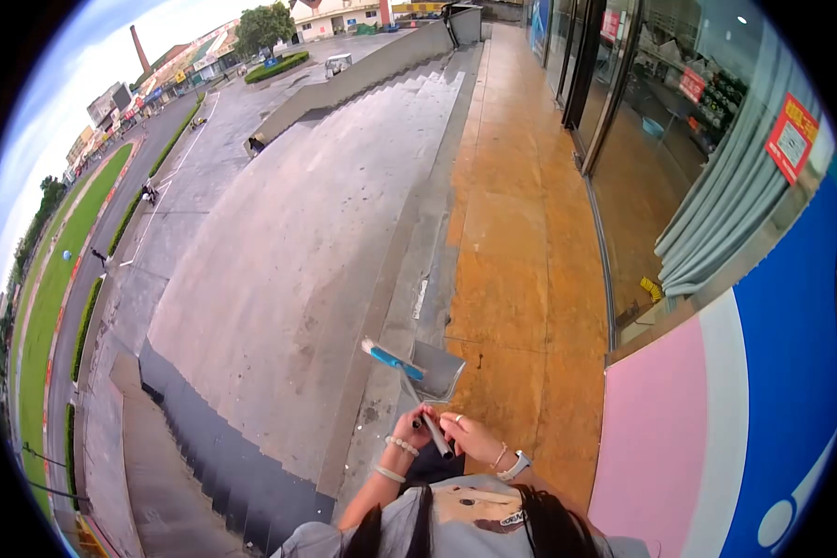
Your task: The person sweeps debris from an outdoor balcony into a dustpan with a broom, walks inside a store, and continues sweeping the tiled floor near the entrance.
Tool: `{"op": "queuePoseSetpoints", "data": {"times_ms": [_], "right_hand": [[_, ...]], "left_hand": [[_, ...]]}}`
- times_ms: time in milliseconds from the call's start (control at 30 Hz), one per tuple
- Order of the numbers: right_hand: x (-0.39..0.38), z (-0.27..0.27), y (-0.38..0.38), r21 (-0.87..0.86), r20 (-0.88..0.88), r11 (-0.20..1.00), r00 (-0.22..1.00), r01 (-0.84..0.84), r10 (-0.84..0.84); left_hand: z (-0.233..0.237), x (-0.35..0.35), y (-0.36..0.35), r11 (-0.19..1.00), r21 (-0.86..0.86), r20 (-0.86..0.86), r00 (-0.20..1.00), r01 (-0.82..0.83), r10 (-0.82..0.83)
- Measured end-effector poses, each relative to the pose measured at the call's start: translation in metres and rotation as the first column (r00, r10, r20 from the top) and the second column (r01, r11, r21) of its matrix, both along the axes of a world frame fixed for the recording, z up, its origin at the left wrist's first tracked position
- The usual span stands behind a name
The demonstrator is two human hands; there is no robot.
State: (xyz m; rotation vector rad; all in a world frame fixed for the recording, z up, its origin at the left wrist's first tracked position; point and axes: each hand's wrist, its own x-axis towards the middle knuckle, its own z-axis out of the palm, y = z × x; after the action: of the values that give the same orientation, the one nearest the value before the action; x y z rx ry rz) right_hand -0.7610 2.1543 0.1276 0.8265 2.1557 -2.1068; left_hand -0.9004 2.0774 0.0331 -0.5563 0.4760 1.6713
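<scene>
Below me, a broom (392, 359) with a blue head and pale bristles lies across the grey dustpan (440, 370). Its grey handle slants up toward my body and passes between my hands. My left hand (413, 424) is closed around the handles, and a second dark tube end shows at its fingers. Beside it, my right hand (471, 438) has its fingers curled against the broom handle near the top end. How far its fingers wrap round is partly hidden. Beaded bracelets and a white watch sit on my wrists.
An orange-brown walkway (507, 242) runs ahead beside glass doors (614, 84) and a pale curtain (730, 195). To the left, a grey ledge borders a wide paved slope (298, 251), with steps (242, 484) lower down. A pink, white and blue wall (656, 418) stands close on my right.
</scene>
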Motion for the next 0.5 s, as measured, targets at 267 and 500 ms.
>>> {"op": "queuePoseSetpoints", "data": {"times_ms": [267, 500], "right_hand": [[0.060, -0.031, 0.210, 0.673, 0.160, 0.679, 0.838, 0.294, -0.521], [0.139, -0.149, 0.401, 0.458, 0.503, 0.847, 0.706, 0.271, -0.498]], "left_hand": [[0.008, -0.107, 0.145, 0.997, -0.051, 0.129, 0.990, -0.056, 0.062], [0.000, -0.198, 0.296, 0.933, -0.285, 0.218, 0.933, -0.221, 0.288]]}}
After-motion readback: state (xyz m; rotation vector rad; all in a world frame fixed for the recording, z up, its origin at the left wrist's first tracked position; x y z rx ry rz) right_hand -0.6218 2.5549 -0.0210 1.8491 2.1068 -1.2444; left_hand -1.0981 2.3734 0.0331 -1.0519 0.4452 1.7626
